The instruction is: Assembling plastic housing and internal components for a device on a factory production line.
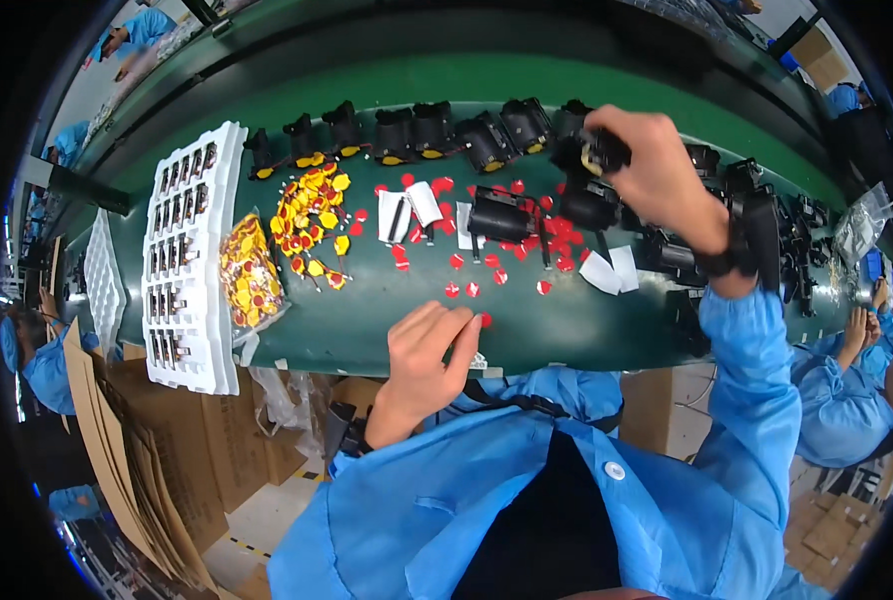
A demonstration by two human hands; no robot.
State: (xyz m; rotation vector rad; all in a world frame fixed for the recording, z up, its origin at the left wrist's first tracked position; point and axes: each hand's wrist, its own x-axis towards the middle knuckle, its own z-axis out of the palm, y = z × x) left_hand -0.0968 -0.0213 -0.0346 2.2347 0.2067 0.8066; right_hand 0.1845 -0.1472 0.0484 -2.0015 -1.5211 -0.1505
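Observation:
My right hand [662, 175] is raised over the far right of the bench, closed around a black cylindrical part [607, 152] with a yellowish spot at its end. Below it sits a black housing [589, 205]. My left hand [427, 360] is over the near edge with its fingers curled together. One red round disc [485, 320] shows right at its fingertips; whether they pinch it is hidden. Another black cylindrical housing [500, 213] lies mid-bench among scattered red discs [457, 261] and small white papers [395, 216].
Several black housings [433, 128] line the back of the green bench [367, 340]. Yellow round pieces with leads [312, 215] are heaped left of centre, beside a filled clear bag [252, 270]. A white tray [229, 200] holds metallic parts. More black parts [672, 255] crowd the right.

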